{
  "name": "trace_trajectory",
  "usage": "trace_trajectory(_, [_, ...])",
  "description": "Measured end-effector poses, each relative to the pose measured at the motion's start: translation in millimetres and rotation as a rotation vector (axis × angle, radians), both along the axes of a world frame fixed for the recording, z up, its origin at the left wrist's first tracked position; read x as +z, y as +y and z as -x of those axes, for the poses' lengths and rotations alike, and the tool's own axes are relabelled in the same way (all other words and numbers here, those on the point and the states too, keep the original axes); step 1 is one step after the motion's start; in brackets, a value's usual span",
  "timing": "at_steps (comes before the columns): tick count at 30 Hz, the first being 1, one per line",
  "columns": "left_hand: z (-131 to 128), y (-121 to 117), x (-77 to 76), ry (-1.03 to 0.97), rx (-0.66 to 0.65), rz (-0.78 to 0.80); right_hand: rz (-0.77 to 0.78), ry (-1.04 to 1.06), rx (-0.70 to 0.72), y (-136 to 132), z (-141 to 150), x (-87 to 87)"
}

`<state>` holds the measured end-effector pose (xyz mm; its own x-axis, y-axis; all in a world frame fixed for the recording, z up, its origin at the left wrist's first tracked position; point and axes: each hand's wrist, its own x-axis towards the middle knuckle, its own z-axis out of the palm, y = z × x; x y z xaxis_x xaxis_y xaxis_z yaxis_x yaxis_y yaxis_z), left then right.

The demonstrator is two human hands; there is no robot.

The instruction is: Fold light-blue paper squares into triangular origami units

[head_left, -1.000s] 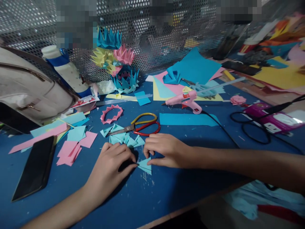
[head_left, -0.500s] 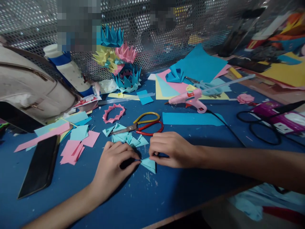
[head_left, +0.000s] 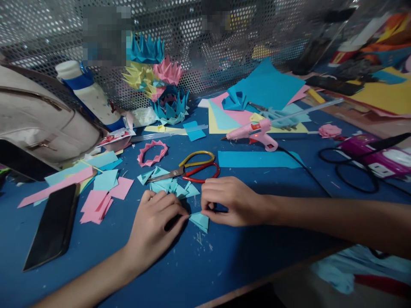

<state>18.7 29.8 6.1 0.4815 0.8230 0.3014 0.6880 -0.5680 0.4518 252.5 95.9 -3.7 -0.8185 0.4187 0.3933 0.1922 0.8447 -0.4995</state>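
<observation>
A small light-blue folded paper triangle [head_left: 200,221] lies between my hands, close to the blue tabletop. My left hand [head_left: 159,220] pinches its left tip between thumb and fingers. At the triangle's upper right edge, my right hand [head_left: 226,201] has its fingers curled and pressed on the paper; its fingertips are partly hidden. Just beyond my hands is a pile of folded light-blue paper pieces [head_left: 171,186], with scissors [head_left: 180,172] resting across it, one handle yellow and one red. A pink zigzag paper ring [head_left: 152,153] sits behind the pile.
A pink glue gun [head_left: 253,133] lies behind a blue paper strip [head_left: 257,159]. Left are a phone [head_left: 53,224], pink paper squares [head_left: 96,206], a bag [head_left: 41,111] and a bottle [head_left: 86,92]. Folded paper flowers [head_left: 170,105] stand against the perforated metal screen. A purple power strip [head_left: 375,156] is right.
The view has shifted very slightly. Both hands stay on the paper triangle in nearly the same pose, and nothing else has visibly moved.
</observation>
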Motion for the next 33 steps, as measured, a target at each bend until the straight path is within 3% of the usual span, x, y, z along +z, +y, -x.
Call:
trace_trajectory(10, [4.4,4.7,0.9,0.108,-0.053,-0.190,0.018,-0.053,-0.018,0.8,0.3,1.1])
trace_trajectory(16, [5.9,-9.2,0.0,0.182,-0.123,-0.378,0.000,-0.098,-0.017,3.1,-1.7,0.0])
trace_trajectory(33, [9.1,-7.3,-6.6,0.231,-0.189,-0.359,-0.046,-0.099,-0.018,3.9,7.2,-4.4])
